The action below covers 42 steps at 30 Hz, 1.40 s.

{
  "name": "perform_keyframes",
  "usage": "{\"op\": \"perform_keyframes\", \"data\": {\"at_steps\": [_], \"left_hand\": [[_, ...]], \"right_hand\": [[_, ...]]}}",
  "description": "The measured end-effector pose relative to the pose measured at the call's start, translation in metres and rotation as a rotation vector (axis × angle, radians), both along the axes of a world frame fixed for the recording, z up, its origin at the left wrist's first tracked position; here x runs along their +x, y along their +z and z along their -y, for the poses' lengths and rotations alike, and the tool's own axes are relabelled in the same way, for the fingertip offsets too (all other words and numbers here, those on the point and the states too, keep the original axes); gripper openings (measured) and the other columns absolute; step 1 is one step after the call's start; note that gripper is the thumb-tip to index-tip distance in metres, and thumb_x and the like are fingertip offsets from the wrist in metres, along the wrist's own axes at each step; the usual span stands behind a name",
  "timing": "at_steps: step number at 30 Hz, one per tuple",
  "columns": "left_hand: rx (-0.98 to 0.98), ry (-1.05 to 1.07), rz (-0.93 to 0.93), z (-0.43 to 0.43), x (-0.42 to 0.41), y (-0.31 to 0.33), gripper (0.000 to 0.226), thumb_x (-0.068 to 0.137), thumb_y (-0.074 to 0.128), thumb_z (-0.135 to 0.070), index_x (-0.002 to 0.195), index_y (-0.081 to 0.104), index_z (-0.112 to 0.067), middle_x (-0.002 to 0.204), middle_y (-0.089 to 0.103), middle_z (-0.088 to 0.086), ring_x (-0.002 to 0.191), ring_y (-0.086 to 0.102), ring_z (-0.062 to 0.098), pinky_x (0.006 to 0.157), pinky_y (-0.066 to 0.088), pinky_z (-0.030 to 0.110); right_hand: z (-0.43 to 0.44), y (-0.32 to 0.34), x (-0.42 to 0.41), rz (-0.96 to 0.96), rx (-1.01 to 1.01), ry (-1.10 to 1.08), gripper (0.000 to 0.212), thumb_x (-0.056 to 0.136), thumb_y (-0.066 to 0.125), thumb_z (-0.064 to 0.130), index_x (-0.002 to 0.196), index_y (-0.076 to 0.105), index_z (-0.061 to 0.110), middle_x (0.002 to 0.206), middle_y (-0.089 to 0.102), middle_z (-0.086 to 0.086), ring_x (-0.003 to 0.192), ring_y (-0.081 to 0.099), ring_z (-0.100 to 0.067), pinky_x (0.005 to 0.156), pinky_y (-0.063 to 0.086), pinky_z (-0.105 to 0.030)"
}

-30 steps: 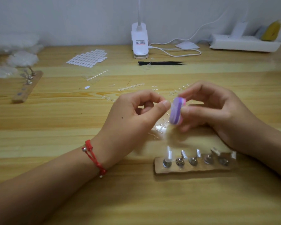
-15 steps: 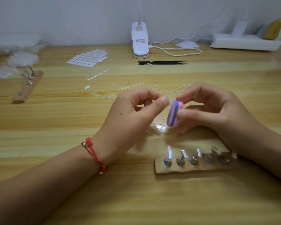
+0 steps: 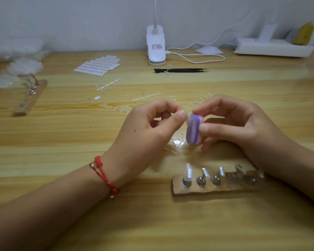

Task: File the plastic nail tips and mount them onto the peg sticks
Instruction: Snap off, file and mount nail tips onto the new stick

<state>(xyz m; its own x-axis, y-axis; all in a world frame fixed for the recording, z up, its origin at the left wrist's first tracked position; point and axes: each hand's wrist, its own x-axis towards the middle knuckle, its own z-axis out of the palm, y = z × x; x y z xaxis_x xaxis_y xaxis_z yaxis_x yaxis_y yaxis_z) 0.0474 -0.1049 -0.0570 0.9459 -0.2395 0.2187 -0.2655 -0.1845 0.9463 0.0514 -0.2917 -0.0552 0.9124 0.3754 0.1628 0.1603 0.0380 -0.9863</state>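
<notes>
My right hand grips a small purple and pink file block between thumb and fingers, above the table's middle. My left hand is just left of it, thumb and forefinger pinched together against the block's edge; whatever they pinch is too small and clear to make out. In front of my hands lies a wooden peg holder with several metal peg sticks, some carrying clear nail tips. Loose clear nail tips lie under my hands.
Clear sprue strips are scattered behind my hands. A sheet of adhesive tabs, black tweezers, a white clip lamp with cable and a white power strip sit at the back. A second peg holder lies far left beside plastic bags.
The file block has tilted and shifted slightly down against my left fingertips. Both hands stay in nearly the same place.
</notes>
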Motion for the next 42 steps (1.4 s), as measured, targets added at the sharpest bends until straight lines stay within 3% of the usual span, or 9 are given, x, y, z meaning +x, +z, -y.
{"op": "perform_keyframes", "data": {"at_steps": [4,7,14,17,21,25,34,38,42], "left_hand": [[0.058,-0.04,0.031,0.0028,-0.002,-0.0008,0.013,0.086,0.067,-0.022,0.074,0.065,-0.018,0.063,0.042,0.01,0.046,0.036,0.009,0.046,0.033,0.013],[0.013,-0.002,0.021,0.0019,-0.0001,-0.0009,0.013,0.08,0.062,-0.028,0.074,0.065,-0.018,0.065,0.042,0.013,0.047,0.035,0.011,0.046,0.032,0.015],[-0.04,-0.006,-0.015,0.0018,-0.0001,-0.0022,0.013,0.086,0.066,-0.015,0.073,0.066,-0.012,0.055,0.044,-0.001,0.043,0.037,0.003,0.044,0.035,0.01],[0.059,-0.072,0.025,0.0042,-0.002,-0.0015,0.015,0.087,0.067,-0.017,0.072,0.066,-0.019,0.057,0.044,0.007,0.048,0.037,0.008,0.047,0.033,0.013],[-0.041,-0.015,0.055,0.0027,-0.0024,-0.001,0.013,0.083,0.069,-0.023,0.073,0.066,-0.015,0.061,0.04,0.024,0.046,0.034,0.01,0.046,0.031,0.015],[0.07,-0.038,0.154,0.0071,-0.0054,-0.001,0.013,0.082,0.067,-0.024,0.07,0.065,-0.019,0.047,0.031,-0.011,0.044,0.029,0.003,0.047,0.027,0.012],[0.069,0.013,0.193,0.0066,-0.0039,-0.0016,0.014,0.081,0.066,-0.027,0.071,0.066,-0.018,0.049,0.028,-0.011,0.046,0.027,0.006,0.048,0.027,0.016],[0.059,0.041,0.177,0.004,-0.0015,-0.0005,0.013,0.083,0.069,-0.024,0.072,0.066,-0.017,0.051,0.031,0.006,0.047,0.027,0.007,0.048,0.026,0.016],[0.101,0.033,0.229,0.0057,-0.0024,-0.0009,0.012,0.08,0.066,-0.028,0.07,0.067,-0.02,0.051,0.03,-0.009,0.049,0.031,0.006,0.051,0.028,0.017]], "right_hand": [[0.0041,-0.0013,0.0056,-0.098,0.154,-0.098,0.021,0.068,0.075,0.01,0.088,0.072,0.017,0.077,0.07,-0.001,0.061,0.066,-0.015,0.051,0.054,-0.025],[0.0025,-0.0028,0.0033,-0.025,0.021,-0.017,0.019,0.073,0.07,0.012,0.089,0.076,0.021,0.083,0.07,-0.002,0.066,0.066,-0.016,0.056,0.056,-0.026],[0.0032,-0.0039,0.0045,-0.038,0.039,-0.014,0.023,0.076,0.064,0.014,0.093,0.078,0.021,0.081,0.071,0.002,0.069,0.065,-0.01,0.058,0.054,-0.023],[0.0029,-0.0039,0.0042,-0.014,0.046,-0.048,0.024,0.078,0.063,0.016,0.094,0.079,0.025,0.085,0.072,0.002,0.074,0.066,-0.011,0.06,0.054,-0.023],[0.0042,-0.0023,0.0025,-0.031,0.046,-0.037,0.025,0.077,0.062,0.015,0.091,0.08,0.027,0.08,0.071,0.005,0.07,0.062,-0.009,0.058,0.053,-0.023],[0.0039,-0.0017,0.0008,-0.009,0.023,-0.028,0.025,0.078,0.063,0.017,0.094,0.079,0.028,0.083,0.072,0.003,0.073,0.064,-0.013,0.061,0.053,-0.022],[0.0034,-0.0012,0.0012,-0.025,0.05,-0.061,0.023,0.076,0.066,0.019,0.093,0.079,0.027,0.084,0.072,0.001,0.073,0.065,-0.014,0.061,0.054,-0.023],[0.0032,-0.0018,0.0004,-0.02,0.041,-0.042,0.021,0.074,0.068,0.02,0.092,0.079,0.026,0.082,0.072,0.001,0.071,0.066,-0.012,0.061,0.053,-0.022],[0.0031,-0.0013,0.0022,-0.032,0.105,-0.063,0.023,0.07,0.07,0.025,0.091,0.079,0.026,0.084,0.074,0.002,0.075,0.067,-0.011,0.059,0.054,-0.023]]}}
